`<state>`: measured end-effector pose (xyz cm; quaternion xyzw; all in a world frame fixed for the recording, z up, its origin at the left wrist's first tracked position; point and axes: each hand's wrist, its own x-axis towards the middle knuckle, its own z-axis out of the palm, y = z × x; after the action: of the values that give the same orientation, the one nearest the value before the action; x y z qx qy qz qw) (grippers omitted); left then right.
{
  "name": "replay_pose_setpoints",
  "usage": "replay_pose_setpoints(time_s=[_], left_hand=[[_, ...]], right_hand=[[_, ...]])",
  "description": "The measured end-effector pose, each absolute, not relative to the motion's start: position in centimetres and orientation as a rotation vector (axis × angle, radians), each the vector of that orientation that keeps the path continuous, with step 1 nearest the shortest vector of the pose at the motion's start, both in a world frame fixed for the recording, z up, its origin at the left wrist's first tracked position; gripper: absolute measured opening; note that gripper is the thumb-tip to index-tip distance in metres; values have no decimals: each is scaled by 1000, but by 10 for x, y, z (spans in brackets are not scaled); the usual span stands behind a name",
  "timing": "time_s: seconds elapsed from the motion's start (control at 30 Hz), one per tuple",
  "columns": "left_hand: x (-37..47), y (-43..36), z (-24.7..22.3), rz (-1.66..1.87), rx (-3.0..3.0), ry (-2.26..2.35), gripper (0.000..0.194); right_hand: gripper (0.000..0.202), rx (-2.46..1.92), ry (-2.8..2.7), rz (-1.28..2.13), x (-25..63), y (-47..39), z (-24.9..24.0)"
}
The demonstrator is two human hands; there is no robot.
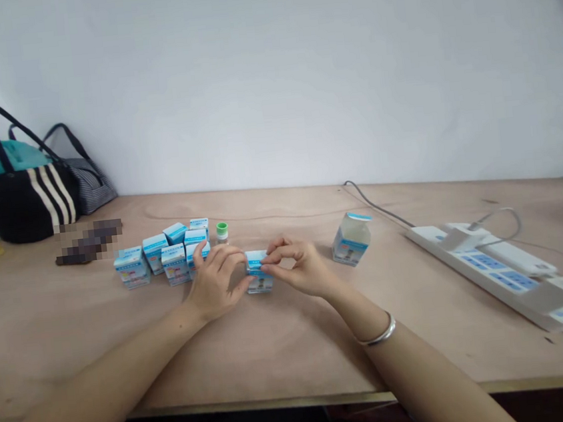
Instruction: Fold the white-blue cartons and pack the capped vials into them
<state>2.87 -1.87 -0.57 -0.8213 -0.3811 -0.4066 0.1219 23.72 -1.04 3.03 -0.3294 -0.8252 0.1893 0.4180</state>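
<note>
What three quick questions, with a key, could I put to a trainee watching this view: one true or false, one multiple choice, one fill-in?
1. True or false: the green-capped bottle stands left of the blue-and-white carton touched by the left hand and right hand.
2. Where is the silver bangle worn?
A. Left wrist
B. Right wrist
C. Neither wrist
3. Fill in (open or closed): the separate carton, between the right hand and the power strip, has its top ____.

Key: 1 true; 2 B; 3 open.
</note>
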Motion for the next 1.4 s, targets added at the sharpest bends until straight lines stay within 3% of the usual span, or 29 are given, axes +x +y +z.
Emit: replay_pose_setpoints(time_s=[0.13,0.23,0.47,0.7,0.8,0.97,1.07,1.17,1.4], left_hand=[[30,-20,-6,-1155,-2393,-1049,18],[31,-21,-5,-1153,-2374,-1023,16],[21,-18,0,-1125,-2229,-1081,18],[14,-12,-1,-1224,-2083,-1269,46],[10,-10,-2,-1248,-2044,-1303,49],[6,-10,-2,-1188,-2096,-1309,44],[7,-10,-2,-1192,-2123,-1304,43],[9,-11,-3,-1171,-2147,-1288,42],[10,-13,-3,-1130,-2193,-1256,39]], right_hand=[[13,-811,-2282,306,241,-14,37],[25,-875,-2377,210,242,-16,38],[35,-1028,-2211,461,220,3,16],[40,-896,-2198,522,179,29,6],[42,-900,-2188,451,171,28,5],[63,-1125,-2213,134,193,18,19],[37,-1623,-2089,-323,222,11,34],[25,-1982,-1891,-688,251,9,43],[24,-2324,-1846,-516,290,24,37]])
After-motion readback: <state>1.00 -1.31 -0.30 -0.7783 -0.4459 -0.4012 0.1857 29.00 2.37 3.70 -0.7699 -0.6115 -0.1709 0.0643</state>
